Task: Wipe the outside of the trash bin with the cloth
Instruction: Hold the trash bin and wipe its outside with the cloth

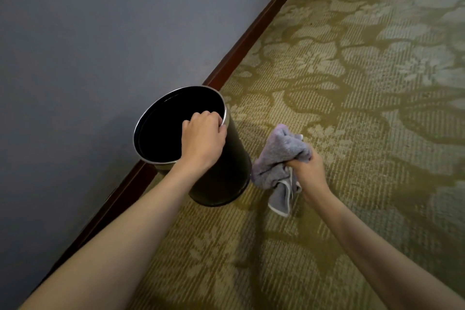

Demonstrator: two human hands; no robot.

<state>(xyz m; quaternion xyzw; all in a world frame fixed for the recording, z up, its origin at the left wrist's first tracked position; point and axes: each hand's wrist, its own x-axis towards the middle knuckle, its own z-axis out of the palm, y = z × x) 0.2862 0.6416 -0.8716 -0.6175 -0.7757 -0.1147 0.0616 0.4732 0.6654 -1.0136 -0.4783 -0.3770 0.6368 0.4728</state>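
Note:
A black round trash bin (pixel 226 173) with a silver rim stands on the carpet beside the wall, its inside dark. My left hand (pixel 202 137) grips the rim on the right side, fingers curled over the edge. My right hand (pixel 308 170) holds a bunched grey-lilac cloth (pixel 275 158) just to the right of the bin's side. The cloth's left edge is very near the bin wall; whether it touches I cannot tell. A loose corner of the cloth hangs down below my fist.
A grey wall (pixel 88 45) with a dark wooden baseboard (pixel 254 35) runs diagonally behind the bin. Green patterned carpet (pixel 352 83) covers the floor to the right and in front.

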